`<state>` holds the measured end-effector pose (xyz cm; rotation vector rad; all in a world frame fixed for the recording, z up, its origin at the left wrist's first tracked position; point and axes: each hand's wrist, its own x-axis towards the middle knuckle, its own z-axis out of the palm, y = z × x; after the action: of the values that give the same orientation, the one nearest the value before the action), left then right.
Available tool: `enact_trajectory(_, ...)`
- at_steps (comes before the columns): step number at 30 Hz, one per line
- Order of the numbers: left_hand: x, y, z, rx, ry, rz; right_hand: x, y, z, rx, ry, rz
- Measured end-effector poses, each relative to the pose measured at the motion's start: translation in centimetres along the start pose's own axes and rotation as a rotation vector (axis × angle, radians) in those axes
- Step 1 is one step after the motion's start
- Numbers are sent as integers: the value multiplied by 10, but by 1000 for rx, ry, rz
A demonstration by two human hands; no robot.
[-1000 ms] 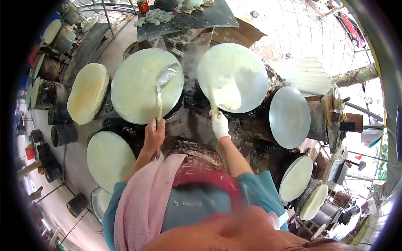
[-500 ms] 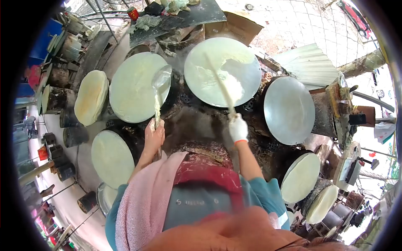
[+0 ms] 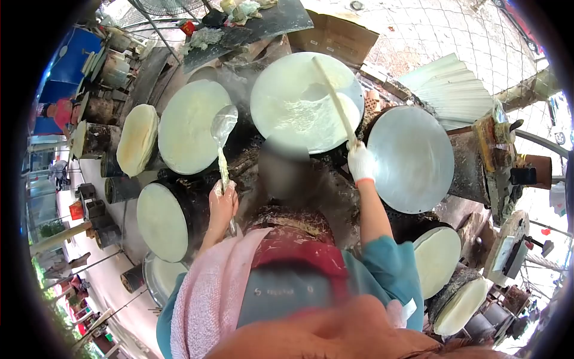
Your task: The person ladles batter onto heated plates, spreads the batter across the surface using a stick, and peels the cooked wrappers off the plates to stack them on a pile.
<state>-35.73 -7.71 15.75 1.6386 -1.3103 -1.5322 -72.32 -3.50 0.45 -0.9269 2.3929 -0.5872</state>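
My left hand [image 3: 223, 204] is closed round the handle of a metal ladle [image 3: 224, 122], whose bowl is by the right edge of a round pan coated with pale batter [image 3: 194, 127]. Gloved in white, my right hand [image 3: 362, 163] grips a long flat stick [image 3: 335, 99]. The stick lies across the right part of a large round pan [image 3: 281, 90], where wet, pale batter covers most of the surface and a greyer patch shows near the middle. To the right of my right hand is a bare grey pan [image 3: 411, 160].
A stack of browned flat sheets [image 3: 137, 140] stands at the left. More coated pans sit at the lower left [image 3: 162, 222] and lower right [image 3: 437, 260]. A dark board [image 3: 257, 30] and a cardboard box [image 3: 335, 37] are at the back, with a corrugated sheet [image 3: 445, 90] to the right.
The stick has swept rightward across the large pan with my right hand, and batter covers more of its right side. The view has shifted. My left hand still holds the ladle.
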Motion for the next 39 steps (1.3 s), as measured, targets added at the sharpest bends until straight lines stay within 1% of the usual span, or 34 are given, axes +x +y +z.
enact_trajectory(1, 0, 1, 4, 6, -3, -3, 12, -2, 2, 15, 21, 0)
enact_trajectory(2, 0, 3, 8, 16, 1, -15, 8, 1, 7, 48, -3, -32)
enact_trajectory(3, 2, 4, 11, 23, 3, -24, -3, -2, 9, 81, -23, -64)
enact_trajectory(5, 6, 3, 13, 15, -24, -41, -46, 4, 17, 40, -99, -120)
enact_trajectory(7, 12, 2, 14, -10, -50, -59, -64, 12, 13, 50, -128, -45)
enact_trajectory(8, 13, 2, 15, 16, -53, -46, -52, 14, 9, -53, -197, 83)
enact_trajectory(10, 14, 3, 16, 30, -50, -53, -13, 14, 14, -167, -56, -89)
enact_trajectory(11, 14, 3, 17, 34, -46, -53, 8, -26, -11, -231, -96, 98)
enact_trajectory(13, 12, 3, 16, 49, -19, -51, 66, -36, -9, -256, 62, 55)
enact_trajectory(15, 9, 1, 15, 44, 9, -60, 119, -52, -18, -255, 122, 18)
enact_trajectory(17, 6, 1, 14, 43, 35, -87, 152, -70, -25, -240, 103, -58)
enact_trajectory(18, 6, 0, 13, 36, 28, -93, 150, -81, -25, -151, 158, -135)
enact_trajectory(19, 7, -1, 12, 27, 21, -99, 111, -111, -45, 2, 194, -147)
enact_trajectory(21, 10, 0, 11, 29, 7, -99, 93, -77, -5, 178, 354, -643)
enact_trajectory(23, 15, 4, 15, 48, -5, -81, 41, -42, 17, 518, 147, -450)
enact_trajectory(24, 20, 5, 15, 40, -33, -74, 25, -25, 26, 618, 315, -421)
enact_trajectory(26, 24, 12, 20, 20, -77, -49, -10, 10, 31, 972, 220, -51)
enact_trajectory(27, 29, 13, 24, 27, -93, -34, -24, 25, 26, 1198, -52, 290)
enact_trajectory(28, 32, 16, 29, -18, -109, -46, -48, 5, 13, 1160, -90, 419)
enact_trajectory(29, 34, 19, 34, -6, -140, -10, -58, -9, 2, 997, -207, 599)
enact_trajectory(31, 36, 26, 44, 3, -162, -8, -72, -6, -10, 1169, -379, 486)
enact_trajectory(32, 36, 28, 49, -16, -165, -40, -67, 2, -10, 1112, -333, 400)
enact_trajectory(33, 36, 31, 53, -19, -165, -30, -66, -3, -23, 1102, -213, 322)
enact_trajectory(35, 31, 33, 61, -25, -159, -17, -44, 34, -12, 1099, -196, 333)
enact_trajectory(36, 31, 30, 62, -19, -156, -7, -40, 38, -9, 1108, -217, 355)
enact_trajectory(39, 28, 25, 64, -26, -151, -19, -63, 5, -37, 1084, -490, 484)
